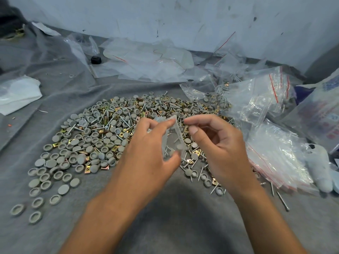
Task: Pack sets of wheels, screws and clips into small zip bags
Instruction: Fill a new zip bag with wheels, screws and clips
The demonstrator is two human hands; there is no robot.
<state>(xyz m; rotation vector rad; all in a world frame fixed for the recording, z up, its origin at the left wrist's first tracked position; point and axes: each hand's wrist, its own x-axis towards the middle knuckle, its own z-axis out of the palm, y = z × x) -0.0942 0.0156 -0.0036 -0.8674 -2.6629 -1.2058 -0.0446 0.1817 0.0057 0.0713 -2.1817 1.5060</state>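
Note:
A wide heap of small grey wheels (86, 149), brass clips (87, 158) and steel screws (110, 121) lies on the grey cloth (55, 99). Above its right part my left hand (152, 143) grips a small clear zip bag (173, 142) that holds a few grey wheels and screws. Thumb and fingers pinch the bag near its top and along its side. My right hand (218, 143) hovers just right of the bag's mouth, its fingertips pinched together at about the rim. Whether it pinches the bag's edge or a small part is not visible.
Piles of small zip bags with red seal lines (271, 158) lie at the right, some filled. Larger clear plastic sheets (146, 59) and a black cap (96, 60) lie at the back by the wall. White paper (16, 94) is at the left. Loose screws (283, 201) lie at the front right.

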